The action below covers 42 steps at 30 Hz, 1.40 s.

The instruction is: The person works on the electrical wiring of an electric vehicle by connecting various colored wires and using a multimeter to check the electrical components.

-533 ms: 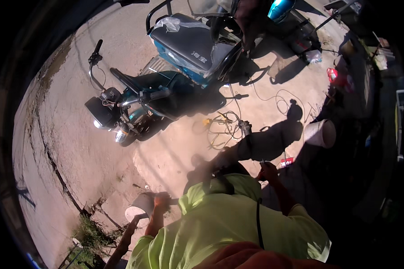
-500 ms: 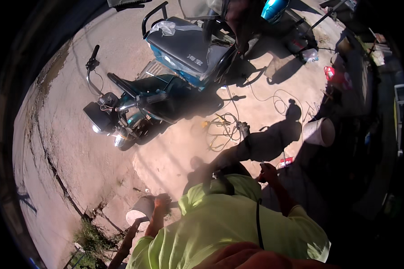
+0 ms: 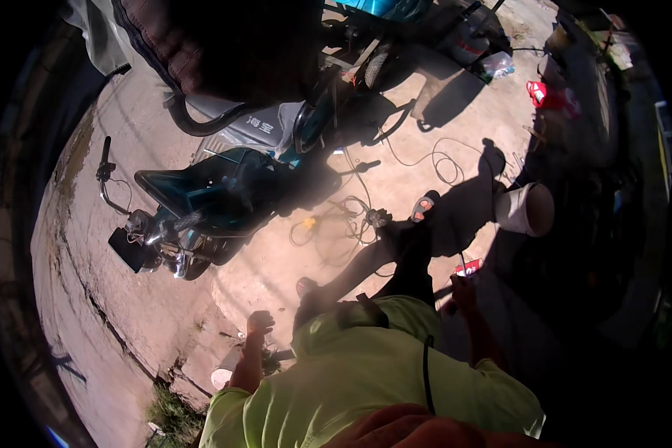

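My left hand (image 3: pixel 260 324) hangs at my left side with nothing in it, fingers apart and loosely bent. Below it, a whitish bucket (image 3: pixel 221 376) is partly covered by my forearm. At my right side, in shade, my right hand (image 3: pixel 463 290) is closed round a thin rod-like tool (image 3: pixel 462 260), whose narrow shaft sticks out forward. Just beyond that hand a small red and white packet (image 3: pixel 470 266) lies on the ground. My sandalled foot (image 3: pixel 424 207) is stretched ahead.
Ahead on the left stands a teal electric scooter (image 3: pixel 209 190) with a dark seat. A dark quilted cover (image 3: pixel 164 45) looms at the top, near another vehicle's wheel (image 3: pixel 377 67). Cables (image 3: pixel 355 216) lie coiled on the concrete. To the right is a white bucket (image 3: pixel 529 209).
I have stepped forward, one foot now showing ahead. The quilted cover has come into view over the scooter seat. My left hand has swung forward slightly; my right hand has shifted right, keeping the tool.
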Each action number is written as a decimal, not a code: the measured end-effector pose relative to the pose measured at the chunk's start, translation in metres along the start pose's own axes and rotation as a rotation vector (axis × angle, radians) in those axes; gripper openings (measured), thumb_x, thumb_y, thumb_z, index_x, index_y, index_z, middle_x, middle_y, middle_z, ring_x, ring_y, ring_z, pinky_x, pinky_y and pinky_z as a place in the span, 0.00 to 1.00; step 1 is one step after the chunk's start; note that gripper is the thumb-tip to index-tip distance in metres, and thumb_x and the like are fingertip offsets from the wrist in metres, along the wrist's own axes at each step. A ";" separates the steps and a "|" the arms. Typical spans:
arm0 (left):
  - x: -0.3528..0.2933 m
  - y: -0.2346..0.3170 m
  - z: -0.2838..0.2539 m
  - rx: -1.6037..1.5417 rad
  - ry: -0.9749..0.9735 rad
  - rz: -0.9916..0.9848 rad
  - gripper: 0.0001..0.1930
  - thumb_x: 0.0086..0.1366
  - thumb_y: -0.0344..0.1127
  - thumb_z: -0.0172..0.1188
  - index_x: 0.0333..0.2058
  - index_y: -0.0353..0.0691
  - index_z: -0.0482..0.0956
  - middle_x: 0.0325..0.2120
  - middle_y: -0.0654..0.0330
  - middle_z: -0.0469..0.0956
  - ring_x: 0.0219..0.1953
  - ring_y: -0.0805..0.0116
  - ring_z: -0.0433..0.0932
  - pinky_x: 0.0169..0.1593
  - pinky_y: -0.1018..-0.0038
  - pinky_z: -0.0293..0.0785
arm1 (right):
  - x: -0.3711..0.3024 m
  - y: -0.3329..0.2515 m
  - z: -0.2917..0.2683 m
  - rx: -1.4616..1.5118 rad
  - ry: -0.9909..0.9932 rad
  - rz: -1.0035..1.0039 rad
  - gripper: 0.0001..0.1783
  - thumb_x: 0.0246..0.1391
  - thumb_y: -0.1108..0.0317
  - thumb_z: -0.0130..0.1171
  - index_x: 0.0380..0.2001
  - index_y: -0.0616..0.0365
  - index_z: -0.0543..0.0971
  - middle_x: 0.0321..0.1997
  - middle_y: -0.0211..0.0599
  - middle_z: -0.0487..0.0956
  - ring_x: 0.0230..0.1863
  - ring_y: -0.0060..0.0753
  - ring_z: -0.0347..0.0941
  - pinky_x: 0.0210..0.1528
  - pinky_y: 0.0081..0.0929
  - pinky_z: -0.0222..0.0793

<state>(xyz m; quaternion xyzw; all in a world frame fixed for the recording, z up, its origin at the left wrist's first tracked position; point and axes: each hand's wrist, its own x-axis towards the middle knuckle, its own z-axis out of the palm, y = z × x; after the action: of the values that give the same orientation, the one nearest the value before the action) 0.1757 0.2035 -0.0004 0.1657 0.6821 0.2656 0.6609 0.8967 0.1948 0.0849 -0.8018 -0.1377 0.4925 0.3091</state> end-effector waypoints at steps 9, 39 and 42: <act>0.035 0.063 0.271 0.787 -0.069 -0.086 0.15 0.66 0.41 0.61 0.46 0.39 0.79 0.35 0.57 0.82 0.34 0.66 0.83 0.34 0.69 0.79 | 0.298 -0.142 -0.074 -0.064 -0.125 -0.275 0.10 0.63 0.62 0.60 0.37 0.58 0.81 0.20 0.22 0.72 0.21 0.11 0.63 0.21 0.18 0.58; 0.401 0.356 0.686 0.430 0.053 0.501 0.11 0.67 0.36 0.59 0.43 0.36 0.81 0.35 0.60 0.80 0.36 0.70 0.81 0.40 0.74 0.77 | 0.540 -0.609 0.219 -0.369 -0.811 -0.257 0.10 0.64 0.64 0.52 0.32 0.58 0.76 0.20 0.24 0.68 0.18 0.14 0.62 0.23 0.20 0.62; 0.481 0.375 0.702 0.458 0.097 0.596 0.09 0.66 0.29 0.55 0.41 0.34 0.81 0.34 0.59 0.79 0.34 0.70 0.80 0.39 0.75 0.76 | 0.605 -0.598 0.261 -0.470 -0.882 -0.326 0.09 0.64 0.68 0.53 0.40 0.61 0.79 0.24 0.24 0.73 0.23 0.14 0.66 0.26 0.18 0.63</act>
<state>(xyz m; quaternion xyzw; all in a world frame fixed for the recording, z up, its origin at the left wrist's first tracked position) 0.7890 0.8833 -0.1629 0.4875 0.6762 0.2945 0.4674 1.0068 1.0674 -0.0480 -0.5341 -0.4843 0.6847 0.1063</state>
